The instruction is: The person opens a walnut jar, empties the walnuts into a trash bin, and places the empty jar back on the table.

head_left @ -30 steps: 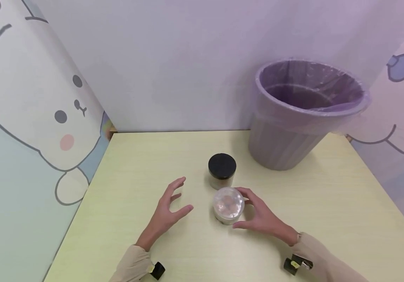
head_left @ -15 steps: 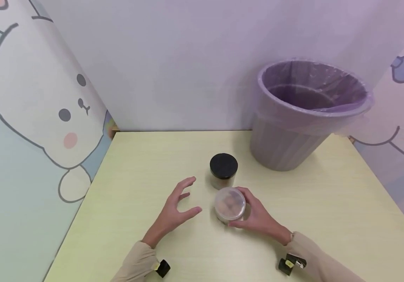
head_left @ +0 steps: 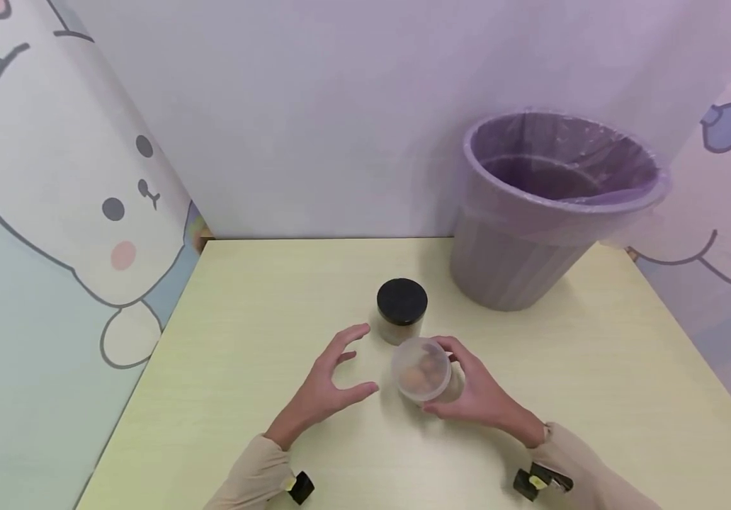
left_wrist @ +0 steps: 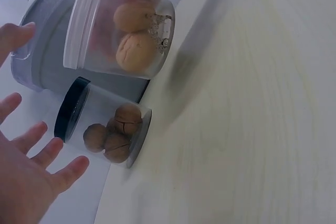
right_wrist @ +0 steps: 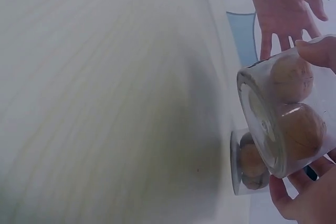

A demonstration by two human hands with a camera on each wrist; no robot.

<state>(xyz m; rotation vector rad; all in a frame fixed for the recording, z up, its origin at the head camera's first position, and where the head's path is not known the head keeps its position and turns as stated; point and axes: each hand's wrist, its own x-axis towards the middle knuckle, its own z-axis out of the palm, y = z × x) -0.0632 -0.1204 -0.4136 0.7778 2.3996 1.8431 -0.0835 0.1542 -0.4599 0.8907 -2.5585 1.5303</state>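
My right hand (head_left: pixel 477 393) grips a clear jar (head_left: pixel 421 368) with a translucent lid, thumb on the near side and fingers on the far side. Light brown walnuts (left_wrist: pixel 136 52) show through its wall. In the right wrist view its base is tilted and raised off the table. Just behind it, a second clear jar with a black lid (head_left: pixel 401 301) stands upright, holding several darker walnuts (left_wrist: pixel 116 147). To the left of both jars, my left hand (head_left: pixel 327 386) is held with fingers spread and thumb apart, touching nothing.
A grey-purple bin (head_left: pixel 512 262) lined with a clear bag stands at the back right of the pale wooden table (head_left: pixel 263 283). A plain wall rises behind, and cartoon-printed panels (head_left: pixel 53 212) flank both sides.
My right hand has closed around the translucent-lidded jar and lifted it slightly off the table. My left hand has moved right, closer to the jars. The black-lidded jar stays put.
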